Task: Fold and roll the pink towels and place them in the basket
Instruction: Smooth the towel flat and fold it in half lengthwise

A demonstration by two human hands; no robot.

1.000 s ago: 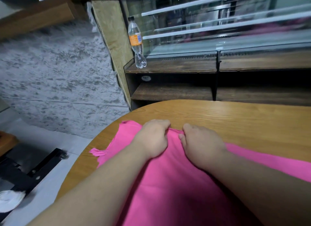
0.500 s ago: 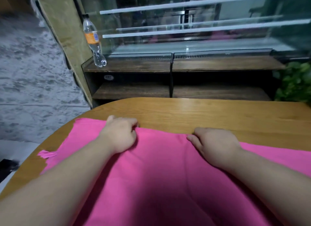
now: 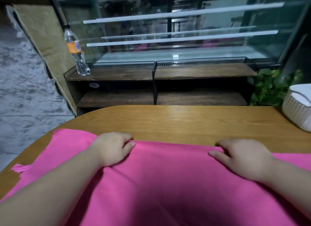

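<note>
The hands part: the left hand and the right hand, side by side a second ago at the middle of the pink towel's far edge, have slid well apart along it, pulling it straighter (the white basket now shows at the right).

wooden table | pink towel spread | white basket far-right

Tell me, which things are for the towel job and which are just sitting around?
For the job: pink towel; left hand and right hand, both gripping its far edge; white basket; wooden table.

Just sitting around: plastic bottle; green plant; glass display case; dark wooden shelf.
</note>
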